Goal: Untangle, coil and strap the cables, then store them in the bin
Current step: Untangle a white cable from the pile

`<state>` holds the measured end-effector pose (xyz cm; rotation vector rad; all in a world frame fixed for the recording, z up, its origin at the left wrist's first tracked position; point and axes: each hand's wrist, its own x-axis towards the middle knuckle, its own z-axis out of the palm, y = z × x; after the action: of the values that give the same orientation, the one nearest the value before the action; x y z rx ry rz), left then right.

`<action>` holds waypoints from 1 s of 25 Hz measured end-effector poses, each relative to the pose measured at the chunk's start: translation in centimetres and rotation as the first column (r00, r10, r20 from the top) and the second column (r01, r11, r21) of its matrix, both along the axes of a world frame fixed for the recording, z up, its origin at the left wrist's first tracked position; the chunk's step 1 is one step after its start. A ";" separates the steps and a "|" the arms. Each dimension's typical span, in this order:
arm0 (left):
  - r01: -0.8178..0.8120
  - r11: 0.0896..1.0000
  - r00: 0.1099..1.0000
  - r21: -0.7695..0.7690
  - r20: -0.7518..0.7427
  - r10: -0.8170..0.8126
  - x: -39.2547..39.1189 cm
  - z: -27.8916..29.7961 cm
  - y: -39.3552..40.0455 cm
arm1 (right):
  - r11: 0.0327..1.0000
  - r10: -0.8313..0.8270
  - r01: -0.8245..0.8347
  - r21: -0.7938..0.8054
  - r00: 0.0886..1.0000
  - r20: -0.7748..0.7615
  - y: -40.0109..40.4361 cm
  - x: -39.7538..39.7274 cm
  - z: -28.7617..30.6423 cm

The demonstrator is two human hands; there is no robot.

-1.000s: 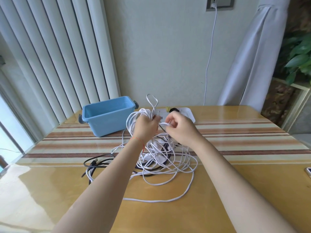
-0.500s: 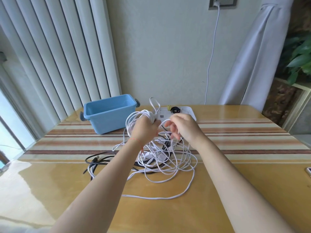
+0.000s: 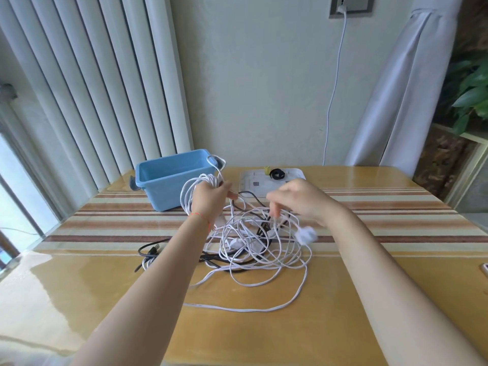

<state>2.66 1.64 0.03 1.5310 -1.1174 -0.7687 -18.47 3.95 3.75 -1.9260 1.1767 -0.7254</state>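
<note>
My left hand (image 3: 211,198) grips a bundle of white cable loops (image 3: 194,188), held up above the table beside the blue bin (image 3: 171,178). One loop end sticks up past the bin's right handle. My right hand (image 3: 298,199) is blurred, its fingers pointing down into the tangle of white cables (image 3: 258,247) and pinching a white strand. A white plug (image 3: 306,235) hangs blurred below my right wrist. Black cables (image 3: 155,253) lie mixed under the white ones, trailing left on the table.
A white tray (image 3: 264,180) with a black strap coil (image 3: 276,174) and a yellow item stands behind the tangle. A white cord runs down the wall from a socket (image 3: 343,7). A phone edge (image 3: 483,269) shows at the right table edge. Blinds left, curtain right.
My left hand has moved left and up toward the bin with its loops. My right hand has dropped lower and right into the tangle, and a white plug swings beneath it.
</note>
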 end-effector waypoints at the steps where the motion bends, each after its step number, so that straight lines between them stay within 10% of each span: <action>1: 0.027 1.000 0.998 -0.014 -0.052 -0.028 -0.2 0.0 0.1 | 0.995 -0.077 0.071 -0.069 0.994 -0.084 -0.3 0.4 -0.3; 6: 0.127 0.972 0.905 -0.198 -0.379 -0.195 -1.7 1.8 1.2 | 0.991 -0.079 0.036 -0.129 0.934 -0.347 -0.4 2.9 -1.2; 11: -0.402 0.904 0.821 -0.147 -0.495 0.285 1.3 1.7 0.6 | 0.993 -0.104 0.115 -0.015 0.828 -0.550 -1.5 1.2 -3.3; 16: -0.025 0.999 0.904 0.021 -0.426 0.032 0.8 0.2 1.1 | 0.935 -0.310 0.314 -0.165 0.949 0.054 -1.6 2.5 -1.5; 21: 0.097 0.994 0.920 0.053 -0.387 -0.069 0.8 0.4 1.4 | 0.692 -0.705 0.692 -0.207 0.709 0.012 -2.5 1.6 -1.5; 25: 0.164 0.985 0.888 0.057 -0.442 -0.122 0.7 0.5 1.4 | 0.865 -0.501 0.442 -0.239 0.798 -0.336 -2.5 2.0 -1.2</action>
<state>3.39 3.04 0.58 1.2693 -0.8682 -1.2144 -16.47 1.48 2.60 -1.9687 1.9541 -0.7156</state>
